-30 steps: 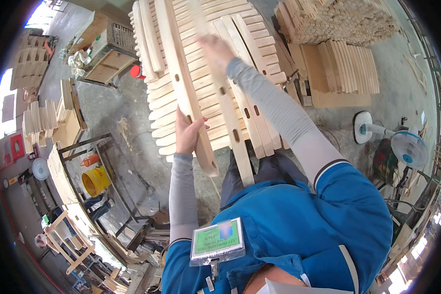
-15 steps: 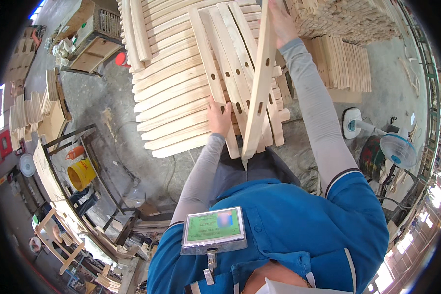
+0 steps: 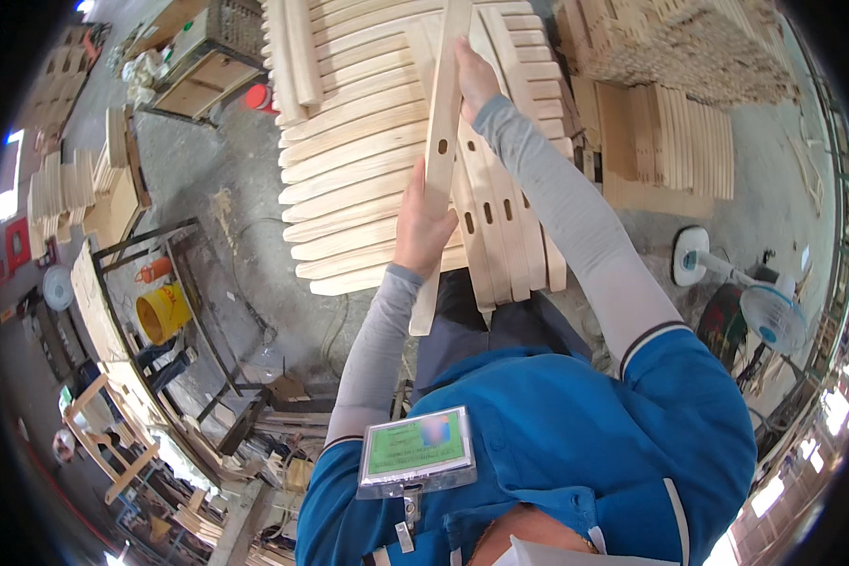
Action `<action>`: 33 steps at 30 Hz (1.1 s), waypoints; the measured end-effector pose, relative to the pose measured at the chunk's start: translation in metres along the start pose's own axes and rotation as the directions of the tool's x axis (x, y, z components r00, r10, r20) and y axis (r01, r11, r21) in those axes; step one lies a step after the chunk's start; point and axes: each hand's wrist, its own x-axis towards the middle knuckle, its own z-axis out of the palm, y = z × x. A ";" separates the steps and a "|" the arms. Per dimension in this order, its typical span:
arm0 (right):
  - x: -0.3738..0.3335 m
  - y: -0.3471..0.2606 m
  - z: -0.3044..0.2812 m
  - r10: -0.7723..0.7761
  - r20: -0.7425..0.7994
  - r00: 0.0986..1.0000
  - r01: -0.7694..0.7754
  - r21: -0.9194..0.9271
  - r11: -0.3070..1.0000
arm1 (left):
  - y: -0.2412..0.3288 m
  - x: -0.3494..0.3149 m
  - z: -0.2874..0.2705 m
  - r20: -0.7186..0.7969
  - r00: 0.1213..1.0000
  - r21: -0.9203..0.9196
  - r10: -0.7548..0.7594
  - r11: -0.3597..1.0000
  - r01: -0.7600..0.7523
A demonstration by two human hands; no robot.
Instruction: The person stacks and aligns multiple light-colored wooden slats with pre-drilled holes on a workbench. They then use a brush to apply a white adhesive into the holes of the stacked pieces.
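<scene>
One long pale wooden slat [image 3: 441, 123], with a slot cut in it, is held raised and slightly tilted between both hands. My left hand [image 3: 422, 226] is closed round its lower part, the thumb on the right. Farther up, my right hand [image 3: 476, 80] grips the same slat by its right edge. Beneath and to the right lie several similar slotted slats [image 3: 491, 226] side by side, their near ends by my lap. They rest across a broad layer of plain slats with rounded ends [image 3: 349, 184]. My hands partly hide the held slat.
Two slats [image 3: 297, 57] lie across the layer's far left. Stacked boards [image 3: 693, 141] and a taller wood pile [image 3: 679, 47] stand to the right. A fan [image 3: 769, 311] is at right; a yellow bucket [image 3: 162, 313] sits by a metal frame at left. A red container [image 3: 258, 96] stands beyond the slats.
My right hand has moved left and nearer, from a slat at the group's right side. My left hand, earlier on the leftmost slotted slat, has risen; both hands now hold one slat at the left.
</scene>
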 end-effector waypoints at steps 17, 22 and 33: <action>-0.061 0.056 -0.045 -0.218 0.583 0.783 0.536 -0.810 -0.239 | -0.093 0.045 0.001 -0.099 0.988 0.504 0.118 0.862 -0.053; -0.062 0.048 -0.041 -0.201 0.559 0.804 0.518 -0.826 -0.223 | -0.091 0.162 -0.091 -0.271 0.862 0.817 0.429 0.576 -0.031; -0.063 0.045 -0.040 -0.164 0.544 0.823 0.518 -0.837 -0.178 | -0.078 0.266 -0.154 -0.479 0.873 0.751 -0.091 0.473 0.461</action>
